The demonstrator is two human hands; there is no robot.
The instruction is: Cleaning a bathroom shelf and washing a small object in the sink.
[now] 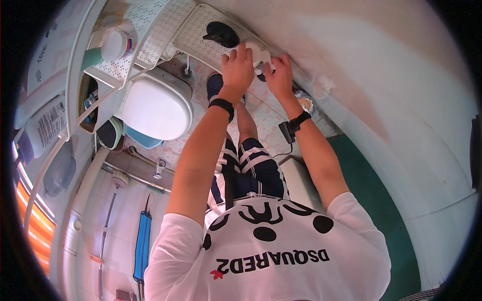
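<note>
At the end of a white perforated plastic shelf (188,35), my left hand (239,71) reaches over a white rounded object (253,52), its fingers partly hiding it. Whether it grips the object cannot be told. Just to the right, my right hand (279,75) has thumb and fingers bent around a small white object (266,57), whose kind is unclear. Below and between the hands shows a small white-and-dark item (260,72), partly covered by the right fingers. A glossy black object (223,34) lies on the shelf, left of my fingertips. Both wrists wear black bands.
A closed white toilet lid (160,107) is at the left, beside a rack holding a white-lidded jar (114,46). The wall (361,75) runs close along the right. A clear plastic bag (305,102) lies on the tiled floor near its base.
</note>
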